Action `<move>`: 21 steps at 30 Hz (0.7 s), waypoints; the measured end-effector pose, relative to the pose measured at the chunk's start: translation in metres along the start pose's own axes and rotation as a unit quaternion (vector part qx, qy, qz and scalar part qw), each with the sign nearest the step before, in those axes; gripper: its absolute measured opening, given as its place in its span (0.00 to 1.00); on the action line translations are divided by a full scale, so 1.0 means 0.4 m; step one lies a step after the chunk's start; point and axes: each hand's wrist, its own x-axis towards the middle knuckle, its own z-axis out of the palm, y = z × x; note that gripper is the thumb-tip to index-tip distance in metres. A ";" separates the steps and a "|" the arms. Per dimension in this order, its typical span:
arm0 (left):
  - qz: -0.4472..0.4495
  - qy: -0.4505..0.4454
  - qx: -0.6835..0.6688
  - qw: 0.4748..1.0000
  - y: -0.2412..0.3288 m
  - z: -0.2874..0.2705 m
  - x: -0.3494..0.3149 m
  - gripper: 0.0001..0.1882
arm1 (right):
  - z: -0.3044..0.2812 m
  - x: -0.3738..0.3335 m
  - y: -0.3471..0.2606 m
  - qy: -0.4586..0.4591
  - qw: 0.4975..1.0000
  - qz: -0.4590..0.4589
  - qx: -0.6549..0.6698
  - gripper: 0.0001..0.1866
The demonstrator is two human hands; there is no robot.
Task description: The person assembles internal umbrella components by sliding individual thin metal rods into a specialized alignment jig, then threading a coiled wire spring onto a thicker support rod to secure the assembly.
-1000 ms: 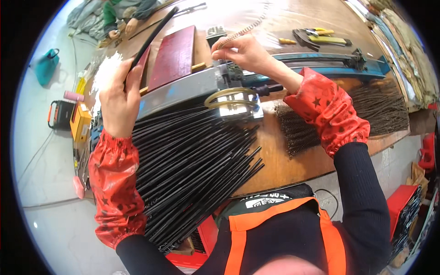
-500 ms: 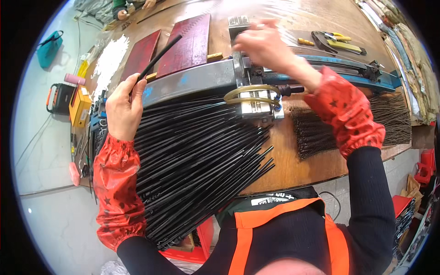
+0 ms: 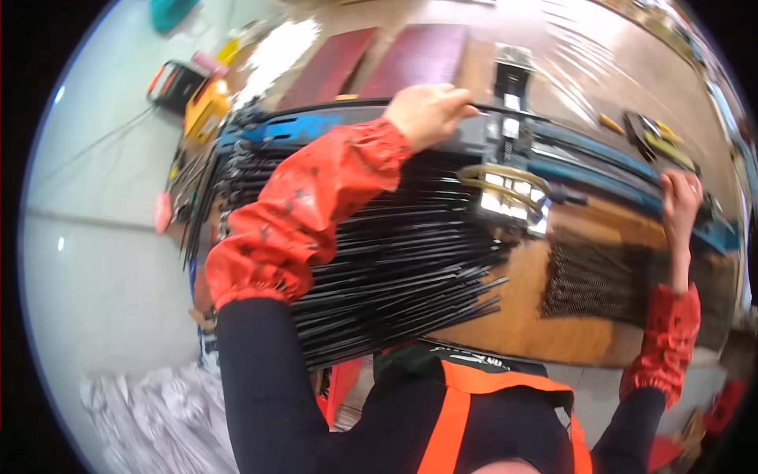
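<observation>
My left hand is closed around a thin black rod, which lies along the grey and blue bench fixture left of its upright clamp. Beyond the right end of a blue rail, my right hand is a closed fist; whatever it grips, if anything, is hidden. Below the fixture, many loose black rods are spread in a wide pile. Yellowish hose loops curl over a bright metal block with a black handle. Brown twisted wires lie in a bundle to the right.
Two dark red boards lie behind the fixture. White pieces are heaped at the far left, near a yellow box and a black case. Yellow-handled tools rest at the right back.
The left hand has moved right and the black rod, raised before, now lies along the fixture. My right hand has gone from the clamp to the rail's right end. The view has shifted.
</observation>
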 end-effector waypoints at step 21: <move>-0.026 0.065 -0.128 0.989 0.008 0.037 0.001 0.13 | 0.018 -0.013 -0.021 0.033 0.996 0.073 0.045 0.06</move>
